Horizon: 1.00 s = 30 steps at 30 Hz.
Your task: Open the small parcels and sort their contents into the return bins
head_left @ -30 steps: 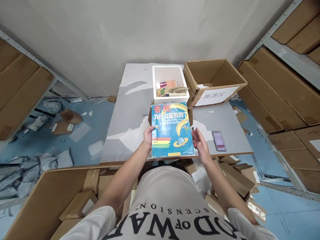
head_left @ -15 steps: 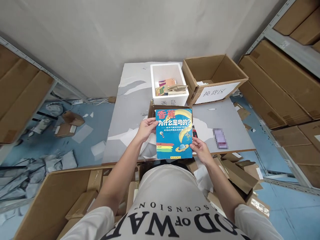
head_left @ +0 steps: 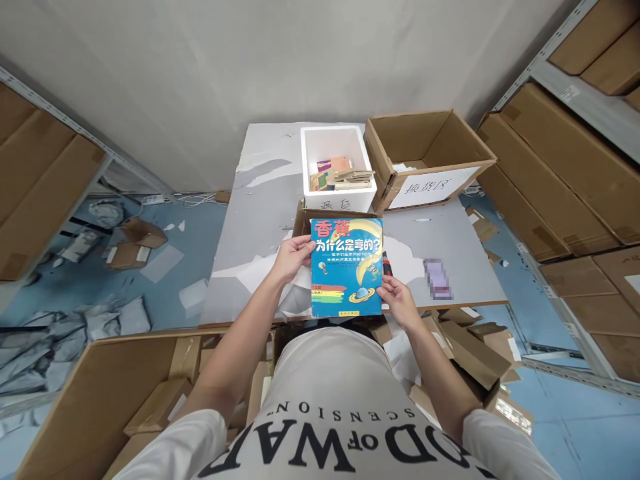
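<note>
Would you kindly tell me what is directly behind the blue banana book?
Parts of a cardboard box show above and left of the blue book, and a black-and-red object peeks out at right. The book covers the rest; whatever the box may hold is hidden.

Soft, fairly even indoor light of middling brightness fills the view; its source lies outside the frame. The wall [head_left: 300, 67] looks dull grey, with deeper shade toward the right corner. Shadow gathers inside the large open carton [head_left: 423, 137] and beneath the tabletop [head_left: 250, 227]. Wide-angle distortion stretches the stacked boxes [head_left: 560, 160] and the shirt [head_left: 333, 363] toward the edges. The book [head_left: 330, 270] shows its big title crisply, while its smallest print is too soft to read. Coarse pixel blocks cover a purple item [head_left: 438, 279].
</note>
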Tool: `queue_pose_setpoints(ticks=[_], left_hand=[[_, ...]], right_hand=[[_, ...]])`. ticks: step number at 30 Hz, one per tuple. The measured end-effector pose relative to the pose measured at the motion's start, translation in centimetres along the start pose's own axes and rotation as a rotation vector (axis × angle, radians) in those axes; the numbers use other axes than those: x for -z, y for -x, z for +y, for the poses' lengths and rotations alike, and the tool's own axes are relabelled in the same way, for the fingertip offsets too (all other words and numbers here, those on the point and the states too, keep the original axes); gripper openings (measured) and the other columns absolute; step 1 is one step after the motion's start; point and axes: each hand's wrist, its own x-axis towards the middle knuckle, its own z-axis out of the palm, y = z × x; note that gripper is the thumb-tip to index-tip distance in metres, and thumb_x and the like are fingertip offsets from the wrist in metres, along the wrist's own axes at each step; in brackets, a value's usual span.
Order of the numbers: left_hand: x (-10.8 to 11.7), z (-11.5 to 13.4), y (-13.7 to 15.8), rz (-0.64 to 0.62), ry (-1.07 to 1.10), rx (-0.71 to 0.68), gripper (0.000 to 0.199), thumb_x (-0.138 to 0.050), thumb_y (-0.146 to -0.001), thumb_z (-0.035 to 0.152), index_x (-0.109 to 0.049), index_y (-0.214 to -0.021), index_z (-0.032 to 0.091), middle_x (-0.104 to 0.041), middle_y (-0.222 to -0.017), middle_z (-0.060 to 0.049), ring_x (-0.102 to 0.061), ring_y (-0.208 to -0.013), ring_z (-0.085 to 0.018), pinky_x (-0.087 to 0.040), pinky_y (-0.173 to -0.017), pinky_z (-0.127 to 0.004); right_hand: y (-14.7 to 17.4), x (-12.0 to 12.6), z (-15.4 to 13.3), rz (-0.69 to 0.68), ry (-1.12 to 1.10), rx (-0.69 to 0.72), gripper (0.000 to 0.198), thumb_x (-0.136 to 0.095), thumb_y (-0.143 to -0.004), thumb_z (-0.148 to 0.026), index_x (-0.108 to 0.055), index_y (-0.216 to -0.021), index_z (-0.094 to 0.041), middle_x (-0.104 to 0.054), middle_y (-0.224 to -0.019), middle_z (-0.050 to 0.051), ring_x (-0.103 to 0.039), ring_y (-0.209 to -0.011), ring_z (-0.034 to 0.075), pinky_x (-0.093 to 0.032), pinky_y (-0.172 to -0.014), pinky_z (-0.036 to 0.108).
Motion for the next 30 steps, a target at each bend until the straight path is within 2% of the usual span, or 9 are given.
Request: queue_pose_setpoints(ticks=[11,15,17,19,21,24,27,30], left_hand=[[0.1,0.0,0.0,0.027,-0.013,-0.006,0.060,-0.081,-0.061,0.048,-0.069,-0.108,0.013,-0.074,-0.084,-0.010,-0.068,-0.066,-0.018,-0.052,-0.054,-0.026],[-0.2,0.0,0.0,0.033,-0.003,-0.006,0.062,-0.082,-0.059,0.049,-0.069,-0.107,0.012,-0.074,-0.084,-0.010,-0.069,-0.070,-0.020,-0.054,-0.058,-0.028],[-0.5,0.0,-0.1,0.034,0.012,-0.007,0.061,-0.082,-0.059,0.048,-0.069,-0.106,0.013,-0.074,-0.082,-0.010,-0.070,-0.071,-0.021,-0.055,-0.058,-0.028],[-0.7,0.0,-0.2,0.056,0.043,-0.012,0.058,-0.083,-0.059,0.047,-0.070,-0.104,0.013,-0.074,-0.080,-0.009,-0.069,-0.069,-0.020,-0.055,-0.056,-0.027],[-1.0,0.0,-0.4,0.094,0.089,-0.024,0.057,-0.084,-0.057,0.046,-0.070,-0.102,0.013,-0.074,-0.079,-0.008,-0.069,-0.067,-0.019,-0.054,-0.055,-0.026],[-1.3,0.1,-0.8,0.135,0.143,-0.054,0.057,-0.084,-0.056,0.045,-0.071,-0.101,0.013,-0.074,-0.079,-0.007,-0.068,-0.065,-0.018,-0.055,-0.056,-0.027],[-1.5,0.3,-1.3,0.140,0.154,-0.066,0.057,-0.084,-0.057,0.044,-0.070,-0.104,0.013,-0.074,-0.080,-0.007,-0.069,-0.067,-0.019,-0.056,-0.057,-0.028],[-1.9,0.9,-1.7,0.128,0.148,-0.075,0.060,-0.082,-0.061,0.045,-0.068,-0.111,0.014,-0.074,-0.083,-0.007,-0.069,-0.069,-0.019,-0.055,-0.056,-0.027]], right_hand=[[-0.6,-0.2,-0.3,-0.002,0.007,-0.030,0.051,-0.078,-0.062,-0.051,-0.062,-0.101,-0.021,-0.074,-0.091,0.007,-0.067,-0.074,0.022,-0.049,-0.056,0.029],[-0.7,0.2,-0.3,-0.010,0.002,-0.034,0.052,-0.079,-0.061,-0.051,-0.062,-0.100,-0.021,-0.074,-0.089,0.007,-0.067,-0.072,0.021,-0.049,-0.055,0.028],[-0.7,0.4,-0.3,-0.017,0.012,-0.026,0.053,-0.078,-0.062,-0.053,-0.062,-0.101,-0.022,-0.073,-0.091,0.007,-0.067,-0.075,0.021,-0.050,-0.056,0.028],[-0.6,0.6,-0.4,-0.049,0.010,0.005,0.056,-0.076,-0.065,-0.054,-0.062,-0.109,-0.023,-0.072,-0.100,0.008,-0.068,-0.085,0.023,-0.053,-0.064,0.031],[-0.3,0.6,-0.7,-0.141,-0.022,0.041,0.067,-0.075,-0.067,-0.055,-0.056,-0.126,-0.027,-0.067,-0.116,0.009,-0.065,-0.101,0.024,-0.054,-0.078,0.036],[0.1,0.6,-1.0,-0.281,-0.075,0.037,0.090,-0.075,-0.070,-0.052,-0.031,-0.147,-0.036,-0.054,-0.137,0.006,-0.059,-0.116,0.024,-0.052,-0.090,0.040],[0.4,0.5,-1.3,-0.319,-0.079,-0.077,0.098,-0.073,-0.074,-0.049,-0.011,-0.150,-0.044,-0.051,-0.140,0.003,-0.064,-0.107,0.023,-0.058,-0.078,0.039],[0.2,0.5,-1.3,-0.262,-0.102,-0.122,0.098,-0.073,-0.074,-0.048,-0.010,-0.149,-0.046,-0.056,-0.134,0.002,-0.067,-0.096,0.022,-0.061,-0.067,0.037]])
